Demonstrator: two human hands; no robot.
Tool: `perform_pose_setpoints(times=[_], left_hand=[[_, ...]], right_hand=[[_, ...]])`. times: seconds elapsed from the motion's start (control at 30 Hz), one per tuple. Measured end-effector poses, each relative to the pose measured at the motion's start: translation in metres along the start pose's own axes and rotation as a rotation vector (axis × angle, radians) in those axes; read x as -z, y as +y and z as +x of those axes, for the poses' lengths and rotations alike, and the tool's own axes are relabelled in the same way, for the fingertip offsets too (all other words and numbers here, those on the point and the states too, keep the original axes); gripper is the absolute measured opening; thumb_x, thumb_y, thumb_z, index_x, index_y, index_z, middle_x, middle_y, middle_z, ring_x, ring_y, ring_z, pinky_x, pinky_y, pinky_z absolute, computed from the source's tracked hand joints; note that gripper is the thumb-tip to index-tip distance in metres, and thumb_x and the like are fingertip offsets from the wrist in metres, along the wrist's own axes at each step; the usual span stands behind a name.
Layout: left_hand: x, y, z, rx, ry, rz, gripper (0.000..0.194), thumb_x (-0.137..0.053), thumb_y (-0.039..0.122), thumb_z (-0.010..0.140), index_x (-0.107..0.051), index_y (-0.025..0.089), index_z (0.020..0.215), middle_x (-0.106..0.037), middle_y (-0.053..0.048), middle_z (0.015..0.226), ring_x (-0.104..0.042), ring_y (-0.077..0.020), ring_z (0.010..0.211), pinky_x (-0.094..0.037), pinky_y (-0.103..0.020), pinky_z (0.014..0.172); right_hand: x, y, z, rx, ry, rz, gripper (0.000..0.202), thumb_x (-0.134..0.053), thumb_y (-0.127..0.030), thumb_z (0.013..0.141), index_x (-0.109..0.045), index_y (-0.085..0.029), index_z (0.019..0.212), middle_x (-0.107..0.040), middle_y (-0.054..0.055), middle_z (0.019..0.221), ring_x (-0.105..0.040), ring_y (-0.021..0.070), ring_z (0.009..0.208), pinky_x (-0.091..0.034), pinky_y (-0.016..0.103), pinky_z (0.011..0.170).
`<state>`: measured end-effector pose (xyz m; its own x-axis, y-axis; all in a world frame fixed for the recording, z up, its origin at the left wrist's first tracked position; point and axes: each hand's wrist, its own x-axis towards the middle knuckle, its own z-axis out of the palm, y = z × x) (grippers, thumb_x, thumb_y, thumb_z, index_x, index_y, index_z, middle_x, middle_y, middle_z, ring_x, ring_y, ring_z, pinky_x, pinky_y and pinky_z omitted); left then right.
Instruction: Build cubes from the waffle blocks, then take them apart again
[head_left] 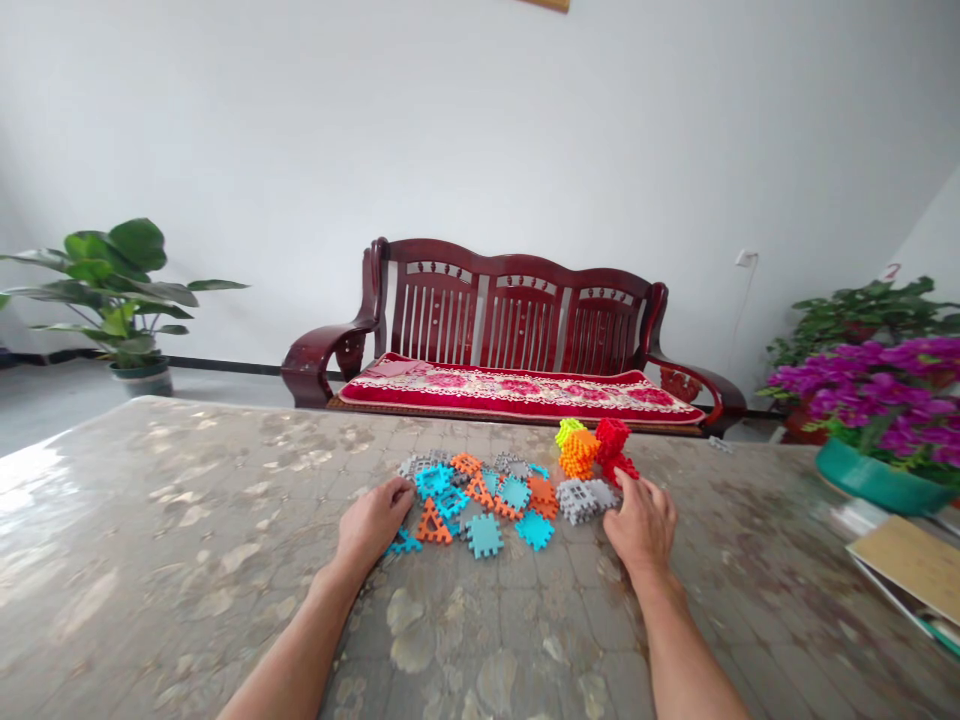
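So, counting what I can: two bare hands, one table [495, 640] with a shiny floral top, and a whole bunch of notched plastic pieces between the hands. Loose pile [491, 480] in the middle is orange, blue, teal and gray, overlapping so much that I can't give an honest total. Easy ones to pick out: one teal square [484, 536] at the near edge, one bright blue square [535, 530] to its right, and one orange triangle [434, 523] to its left.

Right of the pile it's clumps: one yellow-green clump [568, 430], one orange clump [579, 455], what looks like two red clumps [612, 437] set one nearer than the other, and a gray stack [577, 501] in front of them.

Left hand [377, 515] is at the pile's left edge, fingers curled in close together, with a blue piece [405, 542] just beside it. Can't tell if anything's pinched in there. Right hand [643, 520] sits just right of the gray stack, index finger stretched toward the nearer red clump; whether it's gripping or only touching, can't tell either.

Around that: one wooden bench [525, 305] behind the table, one leafy plant [135, 290] on the left, one teal bowl [877, 478] of purple flowers [885, 395] on the right.
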<state>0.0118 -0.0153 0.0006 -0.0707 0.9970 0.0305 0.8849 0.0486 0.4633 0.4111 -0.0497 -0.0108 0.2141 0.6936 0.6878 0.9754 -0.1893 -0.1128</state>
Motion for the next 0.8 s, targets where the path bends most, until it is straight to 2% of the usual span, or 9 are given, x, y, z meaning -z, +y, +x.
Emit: perform_pose_setpoints(times=[0.13, 0.23, 0.4, 0.53, 0.67, 0.8], left_hand=[[-0.001, -0.001, 0.001, -0.002, -0.005, -0.007, 0.030, -0.040, 0.042, 0.088, -0.066, 0.031, 0.097, -0.073, 0.002, 0.089, -0.066, -0.0194, 0.088, -0.037, -0.023, 0.063], [-0.002, -0.001, 0.002, 0.002, 0.001, -0.007, 0.029, -0.040, 0.042, 0.088, -0.066, 0.031, 0.096, -0.073, 0.002, 0.090, -0.066, -0.0192, 0.088, -0.037, -0.023, 0.063], [-0.002, -0.001, 0.001, -0.010, 0.008, -0.014, 0.029, -0.041, 0.041, 0.088, -0.066, 0.030, 0.094, -0.073, 0.001, 0.088, -0.066, -0.0179, 0.085, -0.037, -0.022, 0.062], [-0.002, 0.000, 0.000, 0.002, 0.003, -0.011, 0.029, -0.040, 0.041, 0.088, -0.066, 0.031, 0.096, -0.073, 0.002, 0.090, -0.066, -0.0178, 0.085, -0.036, -0.022, 0.062], [0.001, 0.002, -0.001, -0.001, 0.005, -0.008, 0.030, -0.040, 0.042, 0.087, -0.065, 0.031, 0.097, -0.073, 0.001, 0.090, -0.066, -0.0184, 0.085, -0.036, -0.022, 0.062], [0.001, 0.003, -0.002, 0.010, -0.001, 0.003, 0.031, -0.038, 0.042, 0.088, -0.065, 0.031, 0.098, -0.073, 0.001, 0.091, -0.066, -0.0194, 0.087, -0.036, -0.023, 0.061]], right_hand=[[0.007, -0.008, 0.005, 0.093, 0.143, 0.093, 0.047, -0.050, -0.009, 0.069, -0.063, -0.019, 0.113, -0.068, 0.010, 0.106, -0.050, 0.0264, 0.110, -0.031, 0.044, 0.101], [0.012, -0.026, 0.006, 0.184, 0.158, 0.192, 0.045, -0.048, -0.006, 0.069, -0.065, -0.020, 0.109, -0.068, 0.008, 0.105, -0.052, 0.0255, 0.105, -0.036, 0.041, 0.095], [0.022, -0.078, 0.000, 0.336, 0.018, 0.321, 0.038, -0.048, -0.008, 0.077, -0.066, -0.021, 0.109, -0.069, 0.006, 0.104, -0.054, 0.0234, 0.098, -0.039, 0.037, 0.089], [0.027, -0.113, -0.012, 0.382, -0.147, 0.324, 0.038, -0.053, -0.020, 0.085, -0.059, -0.022, 0.123, -0.065, 0.007, 0.118, -0.053, 0.0244, 0.108, -0.038, 0.039, 0.093], [0.022, -0.124, -0.022, 0.386, -0.235, 0.276, 0.048, -0.059, -0.030, 0.086, -0.051, -0.022, 0.133, -0.056, 0.010, 0.133, -0.046, 0.0267, 0.122, -0.035, 0.043, 0.101], [0.014, -0.122, -0.026, 0.376, -0.320, 0.255, 0.048, -0.059, -0.029, 0.086, -0.051, -0.021, 0.133, -0.058, 0.010, 0.132, -0.050, 0.0260, 0.120, -0.037, 0.042, 0.100]])
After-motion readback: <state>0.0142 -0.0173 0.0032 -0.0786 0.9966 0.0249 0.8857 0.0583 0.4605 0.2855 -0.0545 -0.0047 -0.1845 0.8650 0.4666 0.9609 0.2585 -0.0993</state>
